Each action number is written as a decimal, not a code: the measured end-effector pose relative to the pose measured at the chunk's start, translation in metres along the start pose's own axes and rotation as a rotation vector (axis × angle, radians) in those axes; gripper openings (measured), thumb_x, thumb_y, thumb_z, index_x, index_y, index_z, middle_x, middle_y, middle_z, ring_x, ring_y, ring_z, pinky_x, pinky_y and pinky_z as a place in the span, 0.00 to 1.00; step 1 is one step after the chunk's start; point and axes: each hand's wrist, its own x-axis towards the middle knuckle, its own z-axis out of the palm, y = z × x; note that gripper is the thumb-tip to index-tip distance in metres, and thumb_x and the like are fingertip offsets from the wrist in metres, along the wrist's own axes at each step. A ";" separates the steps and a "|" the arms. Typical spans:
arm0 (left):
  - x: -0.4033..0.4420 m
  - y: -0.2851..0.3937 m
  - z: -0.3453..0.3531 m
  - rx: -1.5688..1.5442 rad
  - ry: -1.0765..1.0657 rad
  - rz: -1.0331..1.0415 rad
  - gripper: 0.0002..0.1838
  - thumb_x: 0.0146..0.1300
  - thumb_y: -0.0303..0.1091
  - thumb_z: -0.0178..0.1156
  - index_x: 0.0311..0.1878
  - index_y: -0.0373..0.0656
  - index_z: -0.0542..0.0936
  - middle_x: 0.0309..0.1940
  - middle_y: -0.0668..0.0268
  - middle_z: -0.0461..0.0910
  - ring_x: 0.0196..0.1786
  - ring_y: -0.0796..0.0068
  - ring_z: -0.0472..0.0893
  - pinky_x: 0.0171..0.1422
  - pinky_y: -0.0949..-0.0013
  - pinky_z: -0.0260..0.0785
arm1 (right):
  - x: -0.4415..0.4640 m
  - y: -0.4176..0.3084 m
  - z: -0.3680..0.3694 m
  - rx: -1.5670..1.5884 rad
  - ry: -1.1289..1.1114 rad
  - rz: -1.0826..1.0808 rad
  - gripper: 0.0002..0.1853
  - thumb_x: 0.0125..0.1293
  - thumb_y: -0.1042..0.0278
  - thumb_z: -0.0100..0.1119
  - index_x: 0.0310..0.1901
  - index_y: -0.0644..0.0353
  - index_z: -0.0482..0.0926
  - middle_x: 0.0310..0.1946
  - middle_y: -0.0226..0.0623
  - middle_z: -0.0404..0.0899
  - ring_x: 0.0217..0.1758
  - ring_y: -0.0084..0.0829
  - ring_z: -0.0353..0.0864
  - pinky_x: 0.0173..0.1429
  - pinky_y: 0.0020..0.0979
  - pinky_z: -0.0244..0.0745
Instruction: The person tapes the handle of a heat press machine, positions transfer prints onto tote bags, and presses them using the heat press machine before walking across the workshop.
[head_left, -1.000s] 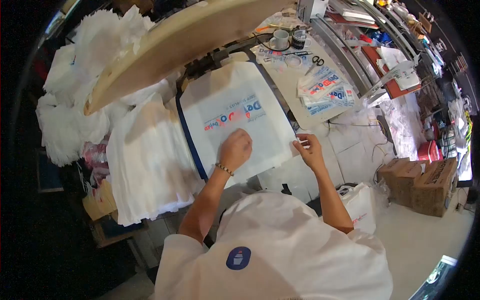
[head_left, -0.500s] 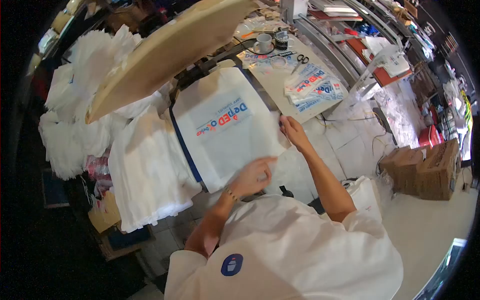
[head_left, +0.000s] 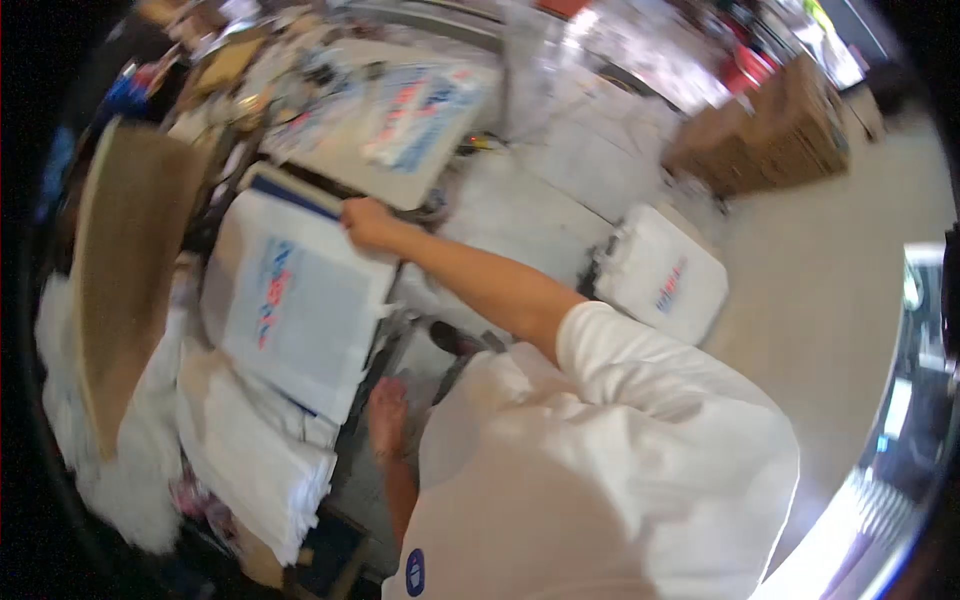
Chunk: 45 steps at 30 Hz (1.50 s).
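A white bag with blue and red print lies over a flat platen with a dark blue edge. My right hand is closed at the bag's upper right corner, its fingers curled over the edge. Lower down, apart from the bag's near edge, is my left hand, smeared by motion, so its fingers are unclear. To the left of the platen a tan board stands raised and tilted. A stack of white bags hangs beside the platen on the near left.
Beyond the platen, a pale board bears printed sheets and small blurred items. Another printed white bag pile sits low on the right. Cardboard boxes stand on the floor at the far right.
My view has swung to the right, so the platen sits further left. My left hand has drawn back from the bag. My right hand stays by the bag's edge, now at its upper corner.
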 end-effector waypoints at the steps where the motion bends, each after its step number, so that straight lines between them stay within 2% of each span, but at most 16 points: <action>1: -0.021 0.034 0.021 -0.375 -0.107 -0.027 0.29 0.71 0.58 0.50 0.56 0.39 0.77 0.57 0.54 0.77 0.62 0.53 0.75 0.64 0.52 0.69 | -0.020 -0.009 -0.019 -0.013 -0.003 0.039 0.10 0.52 0.77 0.56 0.37 0.60 0.80 0.38 0.51 0.82 0.47 0.51 0.81 0.51 0.45 0.75; 4: -0.032 0.078 0.058 -0.772 -0.240 0.003 0.27 0.70 0.55 0.53 0.54 0.39 0.77 0.55 0.54 0.79 0.63 0.58 0.75 0.66 0.54 0.68 | -0.029 0.022 0.000 -0.020 0.142 -0.178 0.13 0.50 0.70 0.65 0.39 0.62 0.79 0.36 0.53 0.81 0.44 0.53 0.80 0.49 0.49 0.74; 8: 0.014 0.076 0.035 -0.870 -0.341 -0.024 0.20 0.70 0.49 0.55 0.48 0.38 0.78 0.53 0.55 0.80 0.62 0.63 0.76 0.68 0.57 0.68 | -0.067 -0.010 -0.008 -0.216 0.129 -0.030 0.20 0.51 0.76 0.63 0.48 0.66 0.75 0.49 0.55 0.69 0.54 0.55 0.68 0.57 0.52 0.68; 10: 0.017 0.084 0.046 -0.736 0.019 -0.028 0.15 0.70 0.44 0.57 0.40 0.39 0.77 0.48 0.58 0.82 0.60 0.67 0.77 0.68 0.59 0.68 | -0.067 0.007 0.001 -0.074 0.246 -0.112 0.22 0.49 0.78 0.62 0.50 0.64 0.74 0.51 0.54 0.68 0.56 0.54 0.69 0.56 0.52 0.70; 11: 0.007 0.083 0.055 -0.625 -0.026 -0.014 0.13 0.69 0.40 0.56 0.34 0.39 0.76 0.45 0.59 0.83 0.57 0.67 0.79 0.65 0.59 0.71 | -0.072 0.013 -0.008 -0.074 0.260 -0.099 0.22 0.49 0.78 0.62 0.50 0.64 0.74 0.51 0.54 0.68 0.56 0.54 0.69 0.56 0.52 0.70; 14: -0.022 0.077 0.065 -0.315 -0.089 0.032 0.11 0.68 0.36 0.57 0.33 0.39 0.76 0.45 0.58 0.82 0.56 0.67 0.79 0.64 0.61 0.71 | -0.125 0.022 -0.075 0.129 -0.094 -0.019 0.25 0.47 0.77 0.68 0.50 0.63 0.73 0.51 0.51 0.70 0.55 0.49 0.71 0.55 0.48 0.72; 16: -0.027 0.073 0.074 -0.224 -0.044 0.091 0.14 0.65 0.36 0.60 0.27 0.36 0.77 0.33 0.59 0.82 0.44 0.71 0.83 0.51 0.68 0.74 | -0.142 0.048 -0.105 0.383 -0.486 0.189 0.29 0.43 0.69 0.78 0.45 0.62 0.70 0.45 0.43 0.74 0.49 0.38 0.76 0.47 0.36 0.73; 19: -0.052 0.085 0.091 0.819 0.052 0.401 0.25 0.60 0.40 0.66 0.14 0.31 0.75 0.09 0.69 0.70 0.17 0.78 0.72 0.25 0.70 0.62 | -0.146 0.075 -0.090 0.798 -0.336 0.262 0.31 0.45 0.68 0.78 0.48 0.62 0.69 0.48 0.39 0.74 0.48 0.32 0.76 0.45 0.33 0.73; 23: -0.044 0.098 0.112 1.087 -0.068 0.330 0.26 0.60 0.42 0.67 0.15 0.33 0.73 0.12 0.72 0.68 0.18 0.82 0.62 0.23 0.71 0.54 | -0.115 0.082 -0.071 1.005 -0.227 0.009 0.29 0.44 0.73 0.75 0.50 0.64 0.75 0.49 0.41 0.77 0.52 0.36 0.75 0.50 0.36 0.74; 26: -0.042 0.117 0.133 1.061 -0.190 0.412 0.26 0.61 0.42 0.66 0.15 0.32 0.71 0.12 0.71 0.68 0.19 0.82 0.63 0.22 0.69 0.55 | -0.134 0.058 -0.123 0.715 -0.316 -0.054 0.23 0.45 0.77 0.68 0.47 0.64 0.81 0.47 0.39 0.80 0.53 0.35 0.77 0.56 0.36 0.73; 30: -0.019 0.133 0.178 1.061 -0.266 0.507 0.26 0.62 0.40 0.65 0.16 0.29 0.70 0.13 0.71 0.69 0.19 0.82 0.63 0.22 0.68 0.56 | -0.195 0.114 -0.207 0.615 0.114 -0.230 0.25 0.46 0.78 0.61 0.52 0.61 0.82 0.53 0.41 0.81 0.60 0.32 0.75 0.67 0.34 0.65; 32: -0.006 0.139 0.219 1.242 -0.349 0.722 0.26 0.61 0.38 0.65 0.17 0.28 0.69 0.12 0.69 0.68 0.19 0.81 0.62 0.22 0.66 0.55 | -0.260 0.138 -0.258 0.811 0.213 -0.112 0.31 0.47 0.79 0.62 0.59 0.62 0.77 0.60 0.39 0.76 0.66 0.30 0.69 0.72 0.33 0.60; 34: 0.009 0.131 0.276 0.965 -0.411 0.721 0.27 0.62 0.38 0.64 0.17 0.27 0.67 0.10 0.64 0.63 0.18 0.79 0.62 0.22 0.64 0.55 | -0.327 0.155 -0.292 0.731 0.432 -0.067 0.40 0.48 0.78 0.65 0.68 0.60 0.68 0.67 0.37 0.68 0.69 0.29 0.65 0.73 0.30 0.56; 36: 0.023 0.138 0.333 1.295 -0.498 0.743 0.23 0.65 0.41 0.61 0.25 0.27 0.72 0.22 0.56 0.74 0.27 0.74 0.71 0.31 0.64 0.63 | -0.390 0.159 -0.314 0.683 0.638 0.035 0.44 0.48 0.78 0.66 0.71 0.60 0.63 0.70 0.36 0.64 0.71 0.29 0.63 0.73 0.29 0.56; 38: 0.041 0.120 0.390 1.227 -0.656 0.989 0.25 0.67 0.44 0.60 0.24 0.29 0.70 0.19 0.60 0.70 0.29 0.68 0.78 0.33 0.64 0.67 | -0.437 0.167 -0.317 0.604 0.842 0.180 0.45 0.48 0.79 0.65 0.72 0.61 0.60 0.71 0.38 0.62 0.71 0.29 0.63 0.72 0.29 0.59; 45: 0.050 0.053 0.494 1.050 -0.934 0.480 0.21 0.70 0.49 0.55 0.46 0.35 0.75 0.35 0.60 0.79 0.32 0.72 0.81 0.35 0.70 0.71 | -0.514 0.252 -0.255 0.965 1.481 0.167 0.47 0.50 0.89 0.62 0.74 0.57 0.56 0.67 0.45 0.65 0.68 0.33 0.65 0.70 0.30 0.61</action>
